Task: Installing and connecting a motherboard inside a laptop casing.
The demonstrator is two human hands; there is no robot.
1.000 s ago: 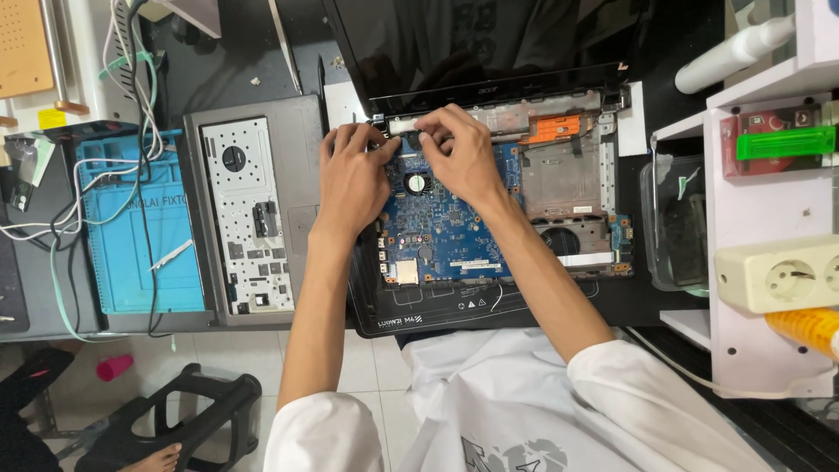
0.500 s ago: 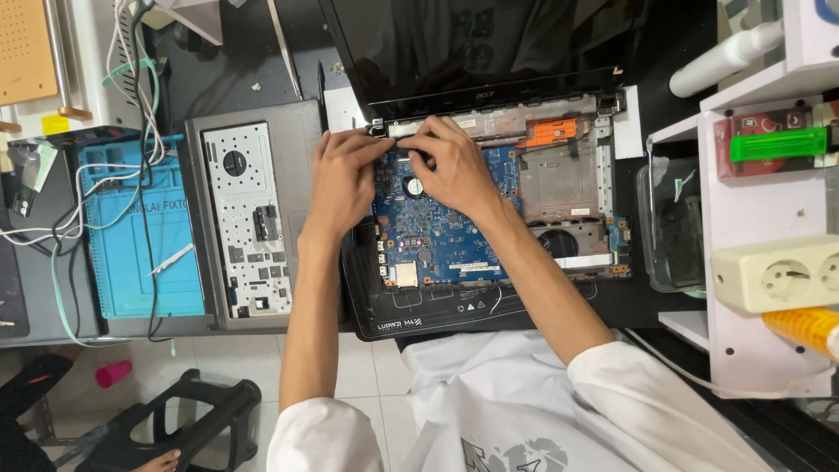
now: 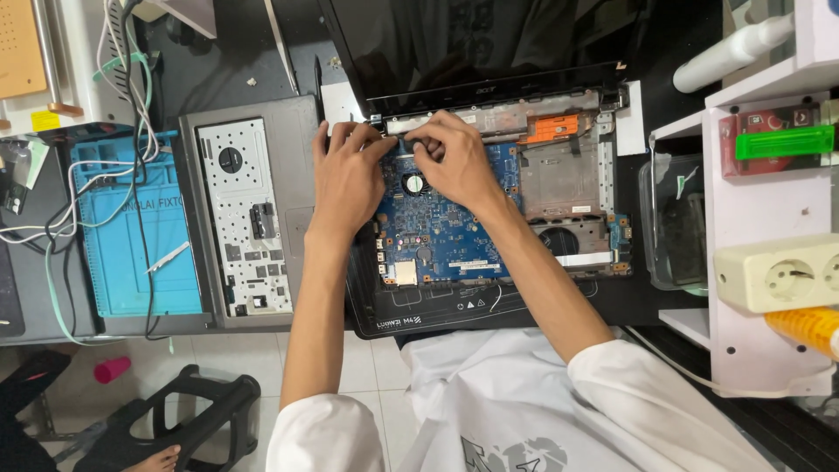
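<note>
The dark worktop (image 3: 218, 61) filled most of the frame, and on it, centre to right, lay an opened laptop base (image 3: 454, 310) with its black screen (image 3: 472, 39) folded back toward the top edge. Inside the base, the blue motherboard (image 3: 446, 232) sat left of centre, a silver round cell (image 3: 413, 183) near its upper part and a bare metal bay with an orange tab (image 3: 551, 129) to the right of it. To the left in the picture rested the grey removed keyboard cover (image 3: 245, 218), and further left a blue mat (image 3: 122, 253) crossed by loose cables (image 3: 131, 105). At the right edge stood a white shelf (image 3: 760, 218) with a cream socket block (image 3: 778, 275). Both hands met at the top edge of the board, just under the hinge. The thing they worked on was a pale strip (image 3: 437, 122) along that edge, its long axis running left to right across the frame, lying directly under the fingertips rather than ahead of them. The left hand (image 3: 348, 179) lay flat with fingers stretched toward the strip's left end; the right hand (image 3: 454, 157) was curled over it, fingers bent and pinched down, though what exactly they gripped was hidden. Both hands were about equally near.
</note>
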